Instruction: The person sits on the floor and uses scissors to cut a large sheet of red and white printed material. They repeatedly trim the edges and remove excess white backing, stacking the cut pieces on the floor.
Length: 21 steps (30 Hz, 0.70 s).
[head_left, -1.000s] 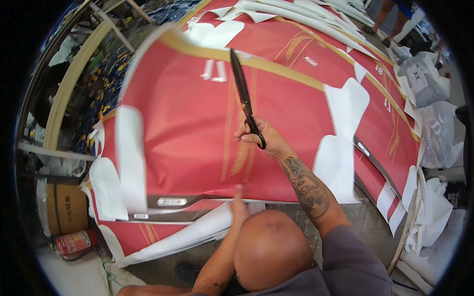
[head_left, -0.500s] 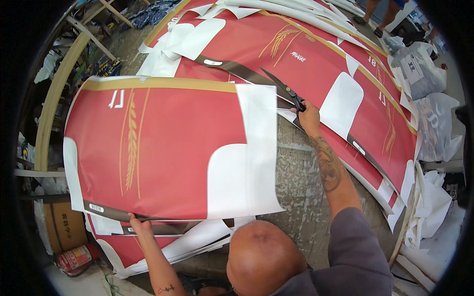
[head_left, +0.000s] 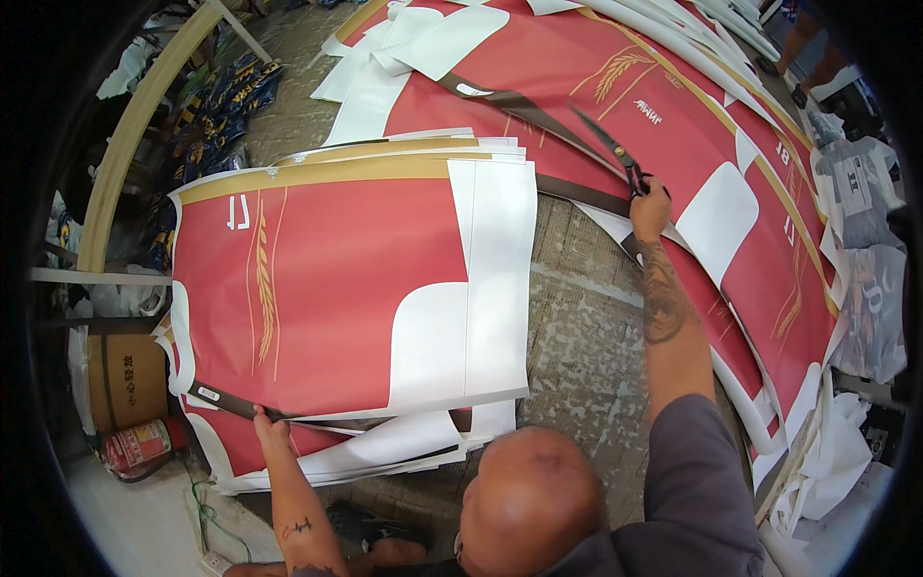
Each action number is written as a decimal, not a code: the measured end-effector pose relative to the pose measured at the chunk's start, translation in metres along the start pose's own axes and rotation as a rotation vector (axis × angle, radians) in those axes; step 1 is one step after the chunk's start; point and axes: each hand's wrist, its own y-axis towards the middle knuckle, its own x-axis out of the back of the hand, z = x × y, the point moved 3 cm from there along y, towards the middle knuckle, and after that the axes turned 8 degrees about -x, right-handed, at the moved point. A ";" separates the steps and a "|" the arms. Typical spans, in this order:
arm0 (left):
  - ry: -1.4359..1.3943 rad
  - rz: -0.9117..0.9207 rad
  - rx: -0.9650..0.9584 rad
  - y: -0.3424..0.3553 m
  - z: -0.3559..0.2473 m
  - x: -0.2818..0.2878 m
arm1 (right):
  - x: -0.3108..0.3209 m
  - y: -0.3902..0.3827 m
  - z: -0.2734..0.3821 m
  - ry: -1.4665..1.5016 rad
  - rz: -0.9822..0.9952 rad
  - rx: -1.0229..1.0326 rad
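Now I see the right hand clamped on scissors over the long red sheet, left hand pinching the stack's near edge.

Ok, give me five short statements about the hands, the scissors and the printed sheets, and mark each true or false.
1. The right hand holds black scissors. True.
2. The scissors' blades point toward the person's body. False: they point away, over the long red printed sheet.
3. The left hand grips the near edge of the stack of cut red sheets. True.
4. The top sheet of the stack is blue. False: it is red with white areas and a gold band.
5. Both hands are on the scissors. False: only the right.
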 end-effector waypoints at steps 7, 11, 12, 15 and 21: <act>0.375 -0.007 -0.234 -0.007 -0.003 -0.045 | 0.091 -0.057 0.040 0.251 0.117 -0.131; 1.579 -0.198 -1.720 -0.105 0.032 -0.105 | 0.135 -0.184 0.022 0.677 0.718 -0.363; 1.566 -0.044 -1.938 -0.137 0.065 -0.120 | 0.146 -0.218 0.010 0.741 0.833 -0.506; 1.541 0.840 -1.863 -0.241 0.164 -0.129 | 0.208 -0.325 -0.025 0.751 1.021 -0.755; 1.555 1.797 -1.533 -0.358 0.260 -0.135 | 0.409 -0.496 -0.069 0.290 1.321 -0.977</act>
